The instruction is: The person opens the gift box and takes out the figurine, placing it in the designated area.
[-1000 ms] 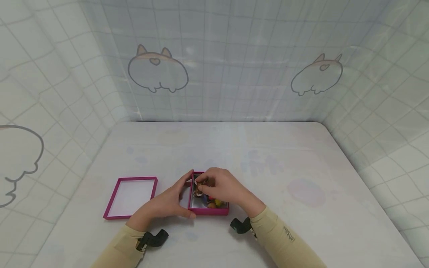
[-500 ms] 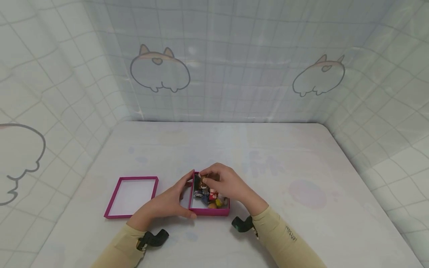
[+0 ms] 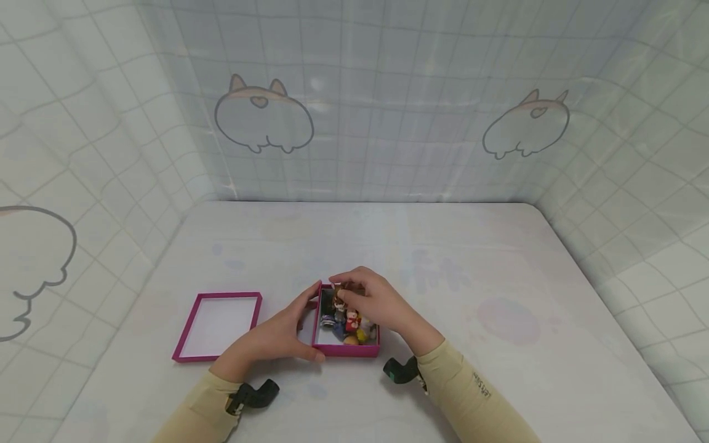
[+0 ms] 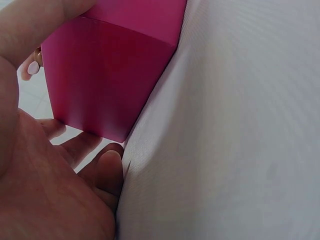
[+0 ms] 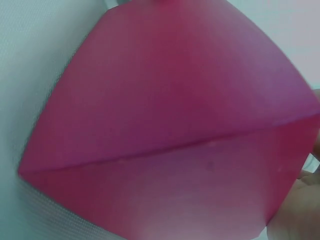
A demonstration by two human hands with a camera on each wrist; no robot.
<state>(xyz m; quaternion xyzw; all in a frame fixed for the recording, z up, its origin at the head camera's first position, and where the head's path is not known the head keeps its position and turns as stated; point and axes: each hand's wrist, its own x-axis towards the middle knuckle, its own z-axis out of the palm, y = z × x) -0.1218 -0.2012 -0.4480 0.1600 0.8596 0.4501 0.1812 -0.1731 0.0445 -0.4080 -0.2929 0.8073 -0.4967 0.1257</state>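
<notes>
A magenta box (image 3: 350, 351) with its top uncovered stands on the table, with several small figurines in it, among them one in red (image 3: 352, 320). My left hand (image 3: 275, 334) grips the box's left side, thumb at the front corner and fingers toward the back. In the left wrist view those fingers reach along the bottom of the magenta wall (image 4: 100, 80). Over the far part of the box, my right hand (image 3: 382, 301) pinches a brown-haired figurine (image 3: 339, 304) between thumb and fingers. The right wrist view is mostly filled by the box's outer walls (image 5: 165, 95).
To the left lies a magenta-rimmed lid (image 3: 257, 307) with its white inside up, partly behind the left forearm. The white cloth-covered table (image 3: 476, 258) meets grid-patterned curtains (image 3: 388, 123) at the back and sides.
The right hand has moved slightly back and right within the box, and the brown-haired figurine has shifted with it. More figurines now show. The left hand has kept its grip on the box.
</notes>
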